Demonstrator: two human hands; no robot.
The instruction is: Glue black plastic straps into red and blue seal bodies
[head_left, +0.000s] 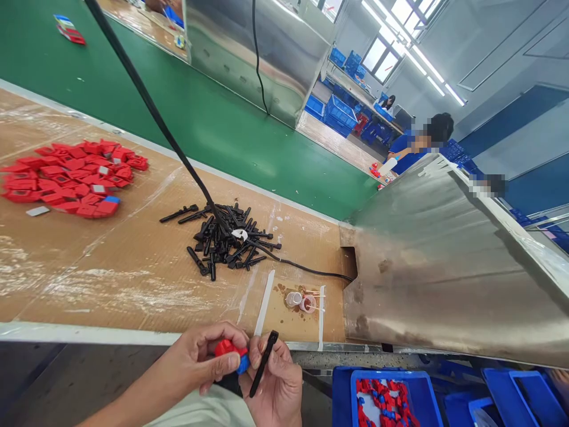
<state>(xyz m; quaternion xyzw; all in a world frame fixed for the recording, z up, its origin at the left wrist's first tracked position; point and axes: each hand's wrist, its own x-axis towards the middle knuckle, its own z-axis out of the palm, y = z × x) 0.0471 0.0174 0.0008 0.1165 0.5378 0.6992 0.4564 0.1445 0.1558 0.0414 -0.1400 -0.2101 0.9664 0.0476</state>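
Low in the head view, my left hand (pixel 207 356) is closed around a small red and blue plastic part (pixel 232 351). Beside it, my right hand (pixel 276 379) pinches a slim black plastic rod (pixel 264 363) with a squared upper end, which stands tilted in front of the fingers. The two hands are close together, just off the table's front edge. Ahead of them lies a heap of similar black rods (pixel 222 249). Two small cups (pixel 308 304) with thin sticks stand on a stained patch of cardboard.
A pile of red parts (pixel 75 178) is at the left on the cardboard-covered table (pixel 146 284). A black cable (pixel 155 118) crosses over the rods. At the right rises a metal panel (pixel 427 255). Below it sits a blue bin (pixel 395 376) of red and blue parts. A co-worker (pixel 406 148) sits beyond.
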